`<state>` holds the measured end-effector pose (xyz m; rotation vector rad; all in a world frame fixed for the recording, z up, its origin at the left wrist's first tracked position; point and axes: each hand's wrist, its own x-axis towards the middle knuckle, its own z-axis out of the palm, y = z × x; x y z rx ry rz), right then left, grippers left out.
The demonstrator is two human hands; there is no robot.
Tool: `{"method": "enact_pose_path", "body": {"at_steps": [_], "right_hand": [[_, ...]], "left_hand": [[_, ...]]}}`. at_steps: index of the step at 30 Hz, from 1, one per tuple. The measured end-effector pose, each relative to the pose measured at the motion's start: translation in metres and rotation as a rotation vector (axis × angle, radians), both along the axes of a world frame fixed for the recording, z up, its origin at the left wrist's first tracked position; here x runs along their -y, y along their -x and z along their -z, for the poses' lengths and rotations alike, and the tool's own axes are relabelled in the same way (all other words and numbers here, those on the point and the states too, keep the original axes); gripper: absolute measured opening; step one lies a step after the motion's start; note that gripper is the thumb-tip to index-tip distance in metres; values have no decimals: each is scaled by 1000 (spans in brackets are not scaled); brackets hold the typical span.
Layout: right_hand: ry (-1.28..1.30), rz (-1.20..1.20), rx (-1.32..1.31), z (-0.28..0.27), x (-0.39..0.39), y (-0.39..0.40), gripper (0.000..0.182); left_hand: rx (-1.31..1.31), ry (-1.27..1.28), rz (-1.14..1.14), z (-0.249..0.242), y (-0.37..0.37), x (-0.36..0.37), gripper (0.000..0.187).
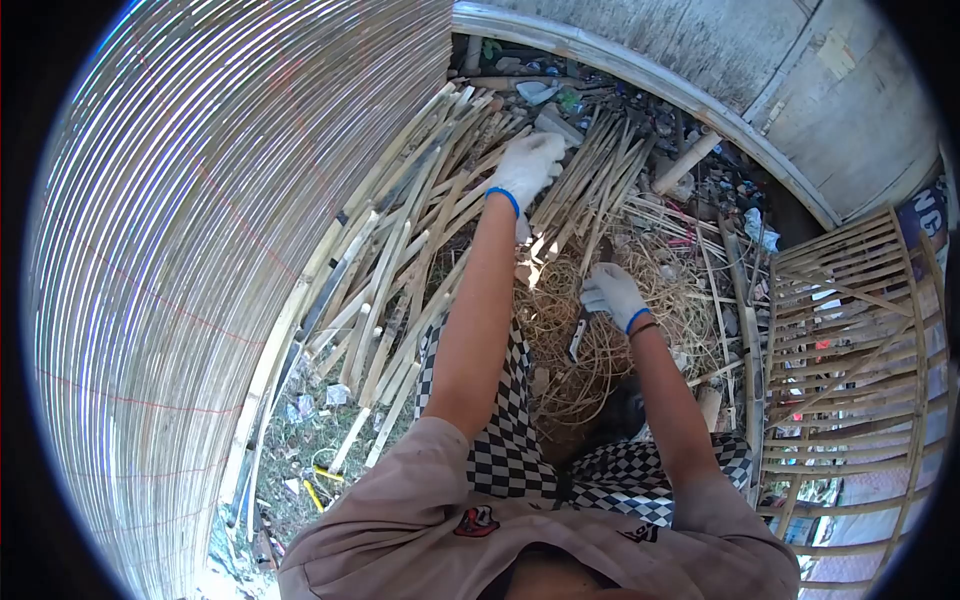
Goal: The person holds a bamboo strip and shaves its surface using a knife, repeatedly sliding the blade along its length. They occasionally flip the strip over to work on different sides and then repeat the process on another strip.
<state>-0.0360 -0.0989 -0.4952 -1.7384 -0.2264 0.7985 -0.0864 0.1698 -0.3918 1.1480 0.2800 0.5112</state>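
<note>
My left hand (528, 170), in a white glove with a blue cuff, is closed above the bamboo strips; what it holds, if anything, is hidden. Lower and to the right, my right hand (612, 292), gloved the same way, is closed around a knife-like tool (577, 338), whose black and white handle end sticks out below the fingers. Under and beside this hand lies a tangle of thin bamboo shavings (560, 385). A bundle of narrow bamboo strips (598, 170) lies just right of my left hand.
Longer bamboo pieces (385, 270) are piled on the left, beside a tall slatted screen (170, 260). A bamboo rack (850, 390) stands at the right. A pale wall (720, 60) rises behind scattered litter. A short bamboo pole (688, 163) lies near its base.
</note>
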Motion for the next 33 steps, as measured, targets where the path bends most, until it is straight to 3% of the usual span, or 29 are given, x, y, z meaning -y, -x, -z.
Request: {"method": "enact_pose_path", "body": {"at_steps": [2, 4, 5, 7, 8, 9, 10, 13, 14, 15, 17, 20, 23, 27, 33], "right_hand": [[293, -377, 82, -27, 43, -4, 37], [624, -738, 298, -63, 83, -7, 38], [881, -921, 680, -85, 100, -5, 39], [963, -861, 656, -127, 135, 1, 40], [864, -736, 620, -132, 154, -1, 39], [756, -618, 588, -137, 173, -3, 38], [641, -505, 503, -161, 183, 5, 36], [473, -275, 366, -172, 220, -8, 30], [530, -334, 829, -160, 233, -19, 30], [622, -247, 845, -164, 227, -17, 31], [532, -145, 713, -171, 220, -12, 31], [471, -319, 427, -178, 221, -12, 30], [495, -355, 464, -175, 217, -8, 30], [418, -405, 742, -166, 222, -11, 33], [442, -409, 700, -172, 222, -11, 33]], "left_hand": [[49, -124, -224, -2, 31, -44, 37], [-106, -231, -438, 3, 72, -84, 38], [-273, -420, -526, 6, 98, -96, 42], [-639, -879, -551, 63, 135, -131, 53], [-953, -954, -294, 98, 148, -155, 56], [-1064, -1074, -380, 112, 180, -131, 61], [-1262, -1122, -330, 172, 200, -145, 69], [-1489, -1104, -321, 188, 255, -79, 66], [-1422, -1127, -378, 185, 261, -68, 62], [-1299, -1211, -472, 212, 269, -73, 56], [-1202, -1251, -556, 211, 270, -60, 48], [-1212, -1385, -515, 205, 258, -54, 39], [-1220, -1318, -502, 231, 246, -69, 28], [-1282, -1406, -491, 236, 239, -72, 20], [-1254, -1397, -311, 244, 242, -87, 23]]}}
